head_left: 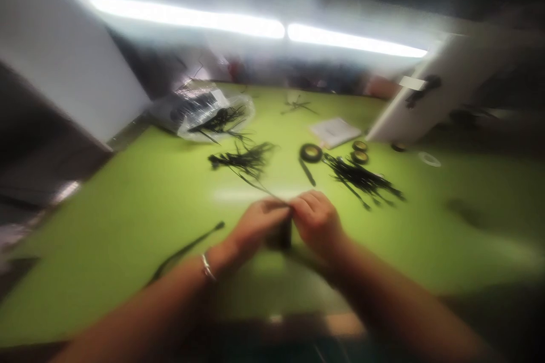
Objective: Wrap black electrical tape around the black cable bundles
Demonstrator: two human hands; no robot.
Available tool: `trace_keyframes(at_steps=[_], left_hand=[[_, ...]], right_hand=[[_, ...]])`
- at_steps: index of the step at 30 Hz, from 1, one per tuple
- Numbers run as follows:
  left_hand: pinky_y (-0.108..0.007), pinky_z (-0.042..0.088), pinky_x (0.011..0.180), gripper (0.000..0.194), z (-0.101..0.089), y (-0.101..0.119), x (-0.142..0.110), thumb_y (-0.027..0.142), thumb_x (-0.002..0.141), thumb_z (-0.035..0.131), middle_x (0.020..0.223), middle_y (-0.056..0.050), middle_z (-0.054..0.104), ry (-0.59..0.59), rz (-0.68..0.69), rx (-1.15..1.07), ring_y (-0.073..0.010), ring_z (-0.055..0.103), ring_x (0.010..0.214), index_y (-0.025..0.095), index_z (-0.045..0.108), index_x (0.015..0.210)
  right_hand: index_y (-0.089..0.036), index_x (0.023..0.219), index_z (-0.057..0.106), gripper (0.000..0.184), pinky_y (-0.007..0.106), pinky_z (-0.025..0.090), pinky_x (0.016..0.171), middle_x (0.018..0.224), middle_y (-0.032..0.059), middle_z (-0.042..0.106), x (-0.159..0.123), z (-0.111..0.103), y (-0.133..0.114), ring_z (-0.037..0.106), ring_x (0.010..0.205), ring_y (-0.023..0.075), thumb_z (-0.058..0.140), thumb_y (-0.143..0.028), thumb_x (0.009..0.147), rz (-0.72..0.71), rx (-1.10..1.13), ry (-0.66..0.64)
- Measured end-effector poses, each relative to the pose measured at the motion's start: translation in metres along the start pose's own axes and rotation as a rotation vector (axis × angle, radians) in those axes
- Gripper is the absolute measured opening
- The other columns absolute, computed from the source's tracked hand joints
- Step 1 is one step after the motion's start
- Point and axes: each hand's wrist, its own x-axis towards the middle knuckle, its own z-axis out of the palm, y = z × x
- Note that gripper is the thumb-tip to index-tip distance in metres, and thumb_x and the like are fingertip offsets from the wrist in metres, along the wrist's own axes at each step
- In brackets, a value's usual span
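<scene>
My left hand [266, 218] and my right hand [317, 218] meet over the front middle of the table, both with fingers pinched closed. Between their fingertips runs a thin black wire [272, 194], its far end reaching up and left towards a tangled bundle of black wires [244, 160]. Under the fingers there is a dark shape [281, 235], too blurred to name. A roll of black tape [311, 152] with a loose tail lies just beyond my right hand. Beside my left forearm rests a single black cable [187, 248] with a small connector end.
The green tabletop [128, 210] also bears a pile of black cables [361, 176], two small tape rolls [360, 153], a white booklet [335, 132] and a white ring [429, 159]. Back left lies a clear plastic bag [200, 110] with dark wires. White panels [419, 96] stand at both sides.
</scene>
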Motion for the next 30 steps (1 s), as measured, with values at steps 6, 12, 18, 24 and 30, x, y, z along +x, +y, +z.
trace_keyframes(at_steps=[6, 12, 18, 24, 30], left_hand=[[-0.025, 0.045, 0.068, 0.013, 0.001, -0.004, 0.001, 0.027, 0.072, 0.069, 0.073, -0.002, 0.066, -0.01, -0.006, -0.041, -0.0149, 0.058, 0.071, 0.015, 0.068, 0.076], [-0.024, 0.039, 0.056, 0.019, 0.001, -0.002, 0.0, 0.029, 0.066, 0.068, 0.056, 0.001, 0.053, 0.013, -0.119, -0.172, -0.0108, 0.045, 0.054, 0.014, 0.059, 0.059], [-0.022, 0.029, 0.046, 0.032, 0.001, 0.002, -0.004, 0.038, 0.069, 0.071, 0.053, 0.003, 0.043, -0.018, -0.089, -0.116, -0.008, 0.035, 0.05, 0.014, 0.053, 0.057], [-0.022, 0.029, 0.044, 0.037, 0.001, -0.009, -0.002, 0.048, 0.072, 0.069, 0.051, 0.003, 0.046, 0.034, -0.167, -0.136, -0.0077, 0.037, 0.045, 0.014, 0.058, 0.062], [-0.021, 0.029, 0.044, 0.036, -0.003, -0.012, -0.002, 0.044, 0.07, 0.071, 0.049, 0.005, 0.044, 0.075, -0.085, -0.033, -0.0068, 0.036, 0.044, 0.014, 0.056, 0.058]], right_hand=[[-0.016, 0.101, 0.062, 0.022, 0.029, 0.046, 0.07, 0.075, 0.0052, 0.061, -0.001, 0.003, 0.001, 0.051, 0.073, 0.0177, 0.047, -0.006, 0.087, -0.098, 0.034, 0.044], [-0.016, 0.095, 0.061, 0.019, 0.029, 0.048, 0.07, 0.074, 0.0046, 0.061, -0.003, 0.003, 0.006, 0.051, 0.073, 0.0172, 0.05, -0.004, 0.085, -0.174, 0.028, 0.097], [-0.016, 0.1, 0.061, 0.019, 0.031, 0.049, 0.072, 0.078, 0.0049, 0.063, -0.009, 0.006, 0.013, 0.052, 0.075, 0.0175, 0.052, -0.006, 0.086, -0.247, -0.036, 0.06], [-0.015, 0.101, 0.061, 0.019, 0.031, 0.05, 0.071, 0.075, 0.0043, 0.063, -0.01, 0.007, 0.014, 0.054, 0.074, 0.0166, 0.047, -0.008, 0.09, -0.31, -0.018, 0.015], [-0.013, 0.103, 0.062, 0.021, 0.032, 0.051, 0.072, 0.075, 0.0051, 0.063, -0.009, 0.008, 0.015, 0.053, 0.074, 0.0175, 0.051, -0.005, 0.087, -0.348, 0.026, -0.005]])
